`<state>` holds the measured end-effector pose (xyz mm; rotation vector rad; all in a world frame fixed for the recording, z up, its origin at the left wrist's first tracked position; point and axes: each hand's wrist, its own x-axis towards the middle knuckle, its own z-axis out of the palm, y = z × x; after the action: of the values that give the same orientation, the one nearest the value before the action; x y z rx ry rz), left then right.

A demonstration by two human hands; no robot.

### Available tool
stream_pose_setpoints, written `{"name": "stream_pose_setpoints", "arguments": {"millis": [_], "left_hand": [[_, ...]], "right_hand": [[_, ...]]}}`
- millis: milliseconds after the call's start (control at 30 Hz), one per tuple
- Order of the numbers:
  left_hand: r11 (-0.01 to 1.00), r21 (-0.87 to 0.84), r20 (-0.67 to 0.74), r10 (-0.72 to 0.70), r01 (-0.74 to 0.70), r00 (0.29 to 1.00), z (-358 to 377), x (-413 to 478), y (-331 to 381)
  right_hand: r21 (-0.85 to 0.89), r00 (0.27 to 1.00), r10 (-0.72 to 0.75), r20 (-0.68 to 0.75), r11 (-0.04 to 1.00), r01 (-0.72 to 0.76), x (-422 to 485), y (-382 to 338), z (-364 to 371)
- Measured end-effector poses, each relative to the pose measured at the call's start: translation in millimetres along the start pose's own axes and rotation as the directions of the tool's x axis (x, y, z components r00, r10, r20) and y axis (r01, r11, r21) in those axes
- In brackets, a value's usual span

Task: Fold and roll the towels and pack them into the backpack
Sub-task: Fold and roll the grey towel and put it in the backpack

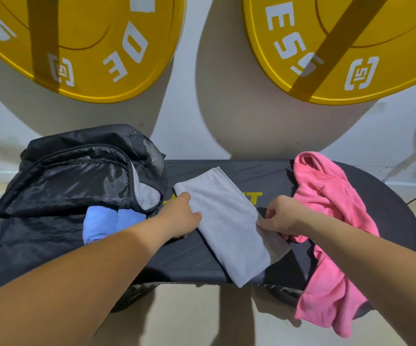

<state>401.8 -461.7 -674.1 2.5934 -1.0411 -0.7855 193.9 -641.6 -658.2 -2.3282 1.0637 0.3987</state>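
Head view — close, angled down over bench (pixel 264 176).

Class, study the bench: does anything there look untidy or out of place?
The pink towel lies crumpled and unfolded at the right of the bench, partly hanging off its edge. The folded grey towel lies askew.
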Motion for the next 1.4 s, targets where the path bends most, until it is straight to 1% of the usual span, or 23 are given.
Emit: {"name": "stream_pose_setpoints", "arguments": {"millis": [100, 167, 233, 267, 333, 367, 433, 500, 533, 567, 600, 667, 767, 833, 900, 967, 1033, 1067, 1133, 1167, 1233, 1300, 1400], "left_hand": [[0.992, -0.123, -0.031, -0.025, 0.021, 0.999, 2.8, 7.9, 3.9], [0.99, -0.14, -0.073, -0.007, -0.003, 0.997, 2.1, 13.8, 9.7], [0.992, -0.113, -0.21, 0.031, -0.056, 0.977, -1.5, 20.4, 14.0], [0.991, -0.105, -0.29, 0.051, -0.085, 0.956, -4.0, 23.6, 14.7], [0.985, -0.105, -0.383, 0.085, -0.135, 0.92, -9.0, 27.7, 13.3], [0.984, -0.102, -0.384, 0.099, -0.149, 0.918, -10.5, 28.1, 11.3], [0.981, -0.048, -0.342, 0.158, -0.185, 0.926, -11.7, 22.2, 5.3], [0.955, 0.057, -0.291, 0.295, -0.292, 0.91, -14.1, 5.2, 1.0], [0.926, 0.105, -0.253, 0.379, -0.364, 0.89, -15.0, -6.6, -0.1], [0.891, 0.153, -0.195, 0.45, -0.427, 0.871, -15.3, -19.9, -1.0], [0.851, 0.202, -0.125, 0.513, -0.484, 0.849, -14.3, -32.7, -2.0], [0.765, 0.282, 0.014, 0.6, -0.579, 0.8, -9.4, -57.2, -4.1], [0.651, 0.382, 0.211, 0.63, -0.656, 0.748, 7.0, -80.5, -8.1], [0.622, 0.427, 0.276, 0.602, -0.656, 0.75, 18.8, -86.2, -8.9], [0.634, 0.432, 0.302, 0.568, -0.641, 0.766, 21.9, -83.4, -9.6], [0.643, 0.403, 0.318, 0.569, -0.651, 0.759, 19.3, -77.5, -12.1], [0.665, 0.384, 0.304, 0.565, -0.641, 0.767, 17.9, -74.2, -14.8], [0.662, 0.41, 0.293, 0.556, -0.627, 0.778, 18.9, -75.1, -14.1], [0.641, 0.479, 0.275, 0.54, -0.6, 0.796, 25.0, -79.3, -10.6], [0.652, 0.479, 0.262, 0.533, -0.588, 0.805, 27.7, -81.4, -8.5], [0.739, 0.366, 0.209, 0.527, -0.566, 0.824, 28.1, -82.4, -8.7], [0.812, 0.23, 0.128, 0.522, -0.537, 0.844, 22.1, -79.6, -15.1], [0.87, 0.099, 0.055, 0.481, -0.484, 0.875, 9.4, -78.8, -23.7]], "right_hand": [[-0.053, 1.0, 0.017, -0.013, 0.998, -0.018, 1.6, -4.5, 2.9], [0.034, 0.996, 0.063, 0.06, 0.997, -0.065, 1.0, -7.2, 3.0], [0.151, 0.982, 0.096, 0.162, 0.981, -0.121, -1.4, -12.8, 6.8], [0.185, 0.978, 0.095, 0.188, 0.974, -0.13, -2.2, -16.5, 11.1], [0.189, 0.978, 0.072, 0.195, 0.976, -0.109, -3.0, -23.4, 20.2], [0.16, 0.98, 0.061, 0.187, 0.983, -0.091, -3.3, -26.6, 22.5], [0.012, 0.994, 0.008, 0.105, 1.0, -0.01, -4.7, -30.2, 19.9], [-0.206, 0.994, -0.106, -0.03, 0.974, 0.098, -5.6, -31.5, 12.7], [-0.245, 0.984, -0.171, -0.058, 0.957, 0.153, -7.1, -32.9, 10.8], [-0.225, 0.97, -0.237, -0.053, 0.949, 0.219, -9.5, -34.3, 10.7], [-0.168, 0.956, -0.291, -0.035, 0.945, 0.281, -12.8, -35.9, 12.8], [-0.097, 0.931, -0.365, -0.014, 0.927, 0.362, -21.2, -38.8, 21.9], [-0.143, 0.903, -0.428, 0.043, 0.892, 0.429, -31.1, -31.6, 37.8], [-0.144, 0.871, -0.485, 0.072, 0.859, 0.491, -33.6, -22.1, 47.1], [-0.095, 0.854, -0.516, 0.067, 0.849, 0.52, -32.0, -13.9, 49.7], [-0.101, 0.836, -0.545, 0.071, 0.829, 0.549, -30.9, -11.8, 49.1], [-0.205, 0.808, -0.588, 0.046, 0.786, 0.583, -35.0, -15.2, 50.6], [-0.282, 0.782, -0.624, 0.001, 0.75, 0.598, -39.1, -17.8, 52.5], [-0.392, 0.703, -0.706, -0.084, 0.672, 0.628, -45.5, -22.8, 59.7], [-0.423, 0.675, -0.732, -0.091, 0.642, 0.639, -47.1, -25.6, 63.8], [-0.471, 0.641, -0.764, -0.081, 0.596, 0.651, -46.5, -30.1, 73.0], [-0.526, 0.615, -0.78, -0.115, 0.573, 0.629, -42.4, -32.2, 82.2], [-0.531, 0.6, -0.764, -0.236, 0.618, 0.579, -39.9, -33.4, 85.4]]}}
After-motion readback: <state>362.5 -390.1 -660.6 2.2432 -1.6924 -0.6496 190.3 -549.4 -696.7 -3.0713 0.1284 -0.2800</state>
